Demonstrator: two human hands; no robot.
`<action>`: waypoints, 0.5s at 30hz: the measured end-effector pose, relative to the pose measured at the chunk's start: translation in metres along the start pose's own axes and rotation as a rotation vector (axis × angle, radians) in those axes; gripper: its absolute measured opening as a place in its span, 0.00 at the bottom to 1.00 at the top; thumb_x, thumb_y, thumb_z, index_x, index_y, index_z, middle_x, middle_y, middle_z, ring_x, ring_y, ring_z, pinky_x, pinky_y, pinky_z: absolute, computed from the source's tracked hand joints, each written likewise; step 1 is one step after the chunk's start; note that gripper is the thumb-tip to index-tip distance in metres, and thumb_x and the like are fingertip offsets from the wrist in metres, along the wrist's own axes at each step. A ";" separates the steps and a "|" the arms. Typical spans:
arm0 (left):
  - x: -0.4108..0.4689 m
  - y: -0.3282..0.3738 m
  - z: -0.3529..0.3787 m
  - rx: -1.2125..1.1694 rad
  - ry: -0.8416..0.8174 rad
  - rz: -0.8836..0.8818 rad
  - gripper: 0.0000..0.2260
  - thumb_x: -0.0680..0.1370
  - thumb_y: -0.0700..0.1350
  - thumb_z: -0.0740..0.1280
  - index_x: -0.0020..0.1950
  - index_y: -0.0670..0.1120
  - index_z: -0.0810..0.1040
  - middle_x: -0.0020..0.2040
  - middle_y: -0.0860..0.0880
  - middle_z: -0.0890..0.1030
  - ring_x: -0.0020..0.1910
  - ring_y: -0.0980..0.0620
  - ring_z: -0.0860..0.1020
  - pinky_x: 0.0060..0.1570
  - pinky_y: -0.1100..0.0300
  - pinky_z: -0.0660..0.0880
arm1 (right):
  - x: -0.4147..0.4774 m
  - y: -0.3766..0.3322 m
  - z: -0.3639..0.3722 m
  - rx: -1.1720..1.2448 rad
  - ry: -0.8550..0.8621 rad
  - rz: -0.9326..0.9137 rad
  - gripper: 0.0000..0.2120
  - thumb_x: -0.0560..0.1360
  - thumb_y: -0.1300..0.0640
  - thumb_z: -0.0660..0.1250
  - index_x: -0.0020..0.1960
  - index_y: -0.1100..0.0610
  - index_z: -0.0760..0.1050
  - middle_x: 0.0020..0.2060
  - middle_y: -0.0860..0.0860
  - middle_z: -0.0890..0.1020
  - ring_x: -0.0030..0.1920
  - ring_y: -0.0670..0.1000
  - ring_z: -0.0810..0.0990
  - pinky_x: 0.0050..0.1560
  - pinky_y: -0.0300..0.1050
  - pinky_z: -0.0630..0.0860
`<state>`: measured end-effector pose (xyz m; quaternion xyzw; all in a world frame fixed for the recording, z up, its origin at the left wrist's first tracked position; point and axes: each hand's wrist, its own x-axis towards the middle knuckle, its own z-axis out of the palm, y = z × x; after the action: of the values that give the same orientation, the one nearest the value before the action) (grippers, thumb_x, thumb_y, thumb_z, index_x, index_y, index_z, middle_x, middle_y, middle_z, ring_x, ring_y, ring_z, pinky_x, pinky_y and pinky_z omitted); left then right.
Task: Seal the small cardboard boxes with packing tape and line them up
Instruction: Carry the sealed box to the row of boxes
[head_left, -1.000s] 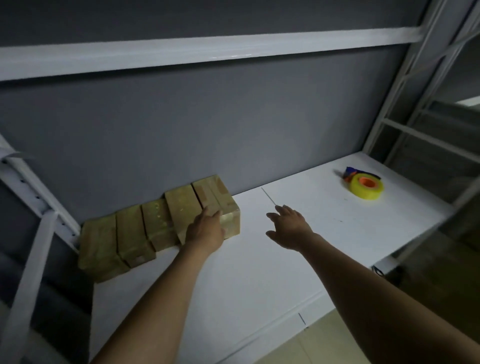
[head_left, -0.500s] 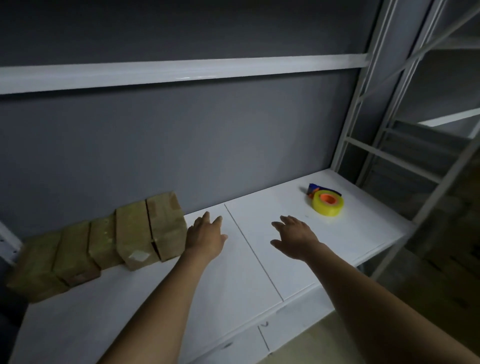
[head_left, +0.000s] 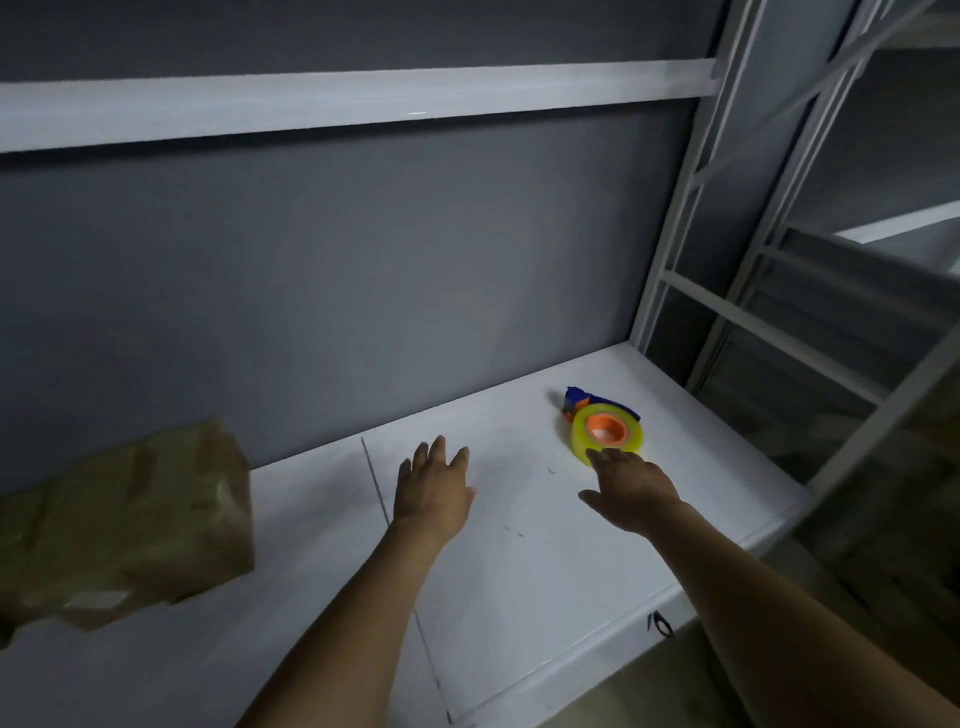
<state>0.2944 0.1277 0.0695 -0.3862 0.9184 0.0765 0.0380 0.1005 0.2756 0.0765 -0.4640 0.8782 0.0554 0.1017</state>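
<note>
white shelf board (head_left: 519, 571), flat, bounded behind by a matte grey back wall (head_left: 363, 286), on the right by a white steel upright (head_left: 670, 234), in front by a rounded front lip (head_left: 571, 647). thin dark seam (head_left: 376, 488) from wall to lip, dividing the board into two panels. overhead, a white horizontal rail (head_left: 311, 104), well above the hands.

far left: brown cardboard boxes (head_left: 130, 519) with strips of tape on top, packed side by side against the wall, blurred and cut by the left border of the view; count not readable. wide bare strip of board between the nearest box corner and the seam.

right panel, towards the back corner: roll of yellow packing tape (head_left: 582, 441) with an orange core, lying flat, a blue dispenser (head_left: 576, 397) showing just behind it; apart from the wall and from the upright, well apart from the boxes.

left hand (head_left: 434, 488): palm down just right of the seam, fingers straight and slightly spread, holding nothing; touching the board or hovering, not discernible.

right hand (head_left: 631, 488): palm down, fingers (head_left: 605, 457) extended and loosely spread, tips at the near rim of the roll; contact with the roll not discernible, nothing gripped. bare board between the two hands, and from both wrists down to the lip.
</note>
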 end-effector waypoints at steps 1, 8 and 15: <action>0.017 0.006 0.000 0.004 0.005 0.014 0.25 0.81 0.54 0.56 0.77 0.50 0.54 0.78 0.44 0.50 0.76 0.43 0.50 0.73 0.48 0.52 | 0.012 0.008 0.000 0.004 0.010 0.011 0.31 0.77 0.41 0.58 0.75 0.53 0.56 0.71 0.53 0.65 0.68 0.56 0.68 0.64 0.49 0.69; 0.120 0.044 0.013 0.065 0.008 0.090 0.25 0.81 0.54 0.56 0.76 0.50 0.55 0.78 0.44 0.52 0.76 0.43 0.51 0.73 0.49 0.53 | 0.086 0.055 0.017 0.017 0.012 0.040 0.30 0.77 0.42 0.59 0.74 0.52 0.56 0.72 0.53 0.65 0.67 0.56 0.68 0.62 0.50 0.69; 0.178 0.079 0.052 0.149 -0.075 0.086 0.27 0.81 0.57 0.55 0.77 0.50 0.53 0.78 0.45 0.53 0.76 0.43 0.52 0.73 0.48 0.51 | 0.149 0.094 0.063 0.067 0.021 -0.005 0.35 0.75 0.40 0.62 0.75 0.54 0.55 0.72 0.54 0.64 0.69 0.56 0.65 0.68 0.48 0.62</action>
<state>0.1140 0.0657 0.0043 -0.3392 0.9354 0.0240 0.0974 -0.0505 0.2208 -0.0188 -0.4632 0.8794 0.0206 0.1079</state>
